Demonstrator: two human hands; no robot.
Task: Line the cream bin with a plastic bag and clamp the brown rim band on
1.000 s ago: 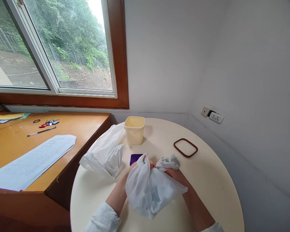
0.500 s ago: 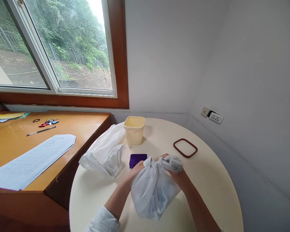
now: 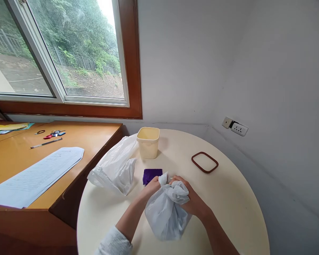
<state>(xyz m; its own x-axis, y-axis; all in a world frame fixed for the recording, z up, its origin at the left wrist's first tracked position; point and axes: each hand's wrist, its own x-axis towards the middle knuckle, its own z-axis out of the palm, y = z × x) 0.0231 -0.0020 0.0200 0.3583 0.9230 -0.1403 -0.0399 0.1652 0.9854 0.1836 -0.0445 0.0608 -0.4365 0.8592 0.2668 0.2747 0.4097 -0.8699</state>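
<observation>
A filled white plastic bag (image 3: 166, 216), its top gathered and twisted, is between my hands at the near middle of the round table (image 3: 231, 212). My left hand (image 3: 152, 186) is closed on the left side of the gathered top. On the other side my right hand (image 3: 190, 198) grips the bunched plastic, its fingers curled behind the twist and partly hidden. Dark shapes show faintly through the bag, too unclear to name. Just behind my left hand lies a folded purple cloth (image 3: 152, 174).
Behind stands a cream plastic container (image 3: 148, 145), open at the top. A second white plastic bag (image 3: 117, 164) lies crumpled to its left. A reddish-brown rounded frame (image 3: 205, 162) rests on the right. The wooden desk (image 3: 95, 136) at left holds papers (image 3: 42, 175), a pen (image 3: 46, 143) and keys (image 3: 55, 133).
My right hand has moved left, closer to my left hand, and the bunched plastic it held out to the right is now drawn in over the bag's top. My left hand has barely moved.
</observation>
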